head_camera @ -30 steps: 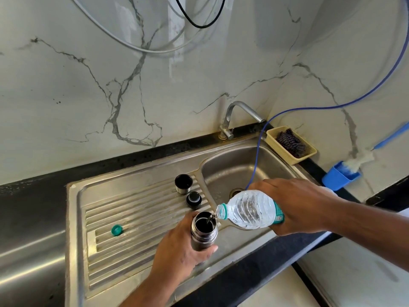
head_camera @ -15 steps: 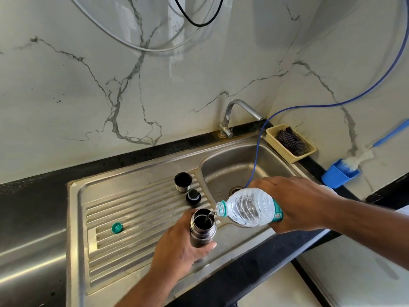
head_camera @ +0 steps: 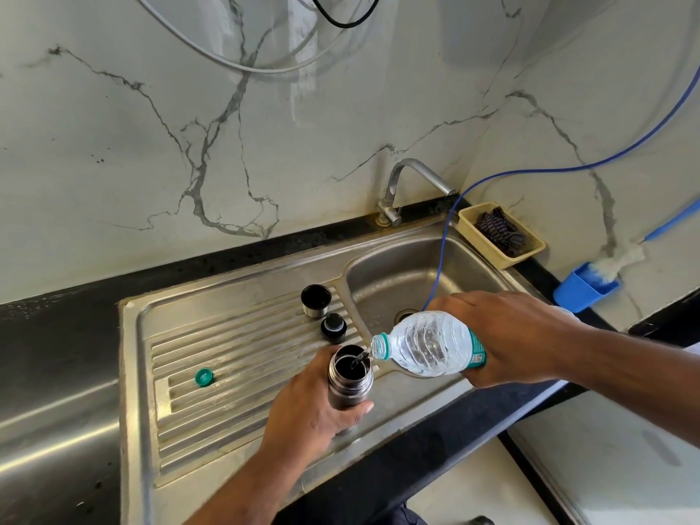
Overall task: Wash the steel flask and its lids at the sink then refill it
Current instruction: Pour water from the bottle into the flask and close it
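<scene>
We're refilling: our left hand (head_camera: 314, 405) grips the steel flask (head_camera: 350, 378) over the drainboard (head_camera: 227, 350), our right hand (head_camera: 509, 335) holds the tilted bottle (head_camera: 428, 342) at its 3 o'clock. Next, we judge: level off, then fetch the stopper (head_camera: 333, 327) at 12 o'clock

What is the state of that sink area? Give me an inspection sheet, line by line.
Surface: steel drainboard, ribbed, beside the basin.
Job's things: flask upright and open; water bottle tilted, pouring into it; cup lid and black stopper stand on the drainboard.
Clutter: green cap on the drainboard.
Hands: left hand grips the flask; right hand holds the water bottle.
Cables: blue hose runs down into the basin; white cable and black cable loop on the wall above.
Surroundings: tap, yellow basket with dark cloth, blue brush holder, marble wall.
</scene>
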Available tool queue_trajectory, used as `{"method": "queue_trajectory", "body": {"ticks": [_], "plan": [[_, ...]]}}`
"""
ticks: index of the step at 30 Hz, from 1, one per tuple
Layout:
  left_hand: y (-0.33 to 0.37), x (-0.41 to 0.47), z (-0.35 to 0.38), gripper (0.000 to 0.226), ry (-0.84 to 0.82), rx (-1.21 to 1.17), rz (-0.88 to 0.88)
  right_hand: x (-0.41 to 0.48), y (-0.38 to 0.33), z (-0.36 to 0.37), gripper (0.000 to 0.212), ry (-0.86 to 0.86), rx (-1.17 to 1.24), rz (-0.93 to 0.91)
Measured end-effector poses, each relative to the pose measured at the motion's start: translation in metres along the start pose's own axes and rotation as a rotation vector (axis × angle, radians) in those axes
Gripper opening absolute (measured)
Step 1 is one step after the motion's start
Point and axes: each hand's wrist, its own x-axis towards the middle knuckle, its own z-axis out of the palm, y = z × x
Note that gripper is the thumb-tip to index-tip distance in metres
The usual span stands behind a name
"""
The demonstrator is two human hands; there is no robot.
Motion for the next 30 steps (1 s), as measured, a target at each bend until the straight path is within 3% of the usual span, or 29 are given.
{"method": "queue_trajectory", "body": {"ticks": [30], "plan": [[-0.001, 0.001, 0.001, 0.068, 0.014, 0.034, 0.015, -0.012, 0.004, -0.019, 0.091, -0.022, -0.035, 0.054]]}}
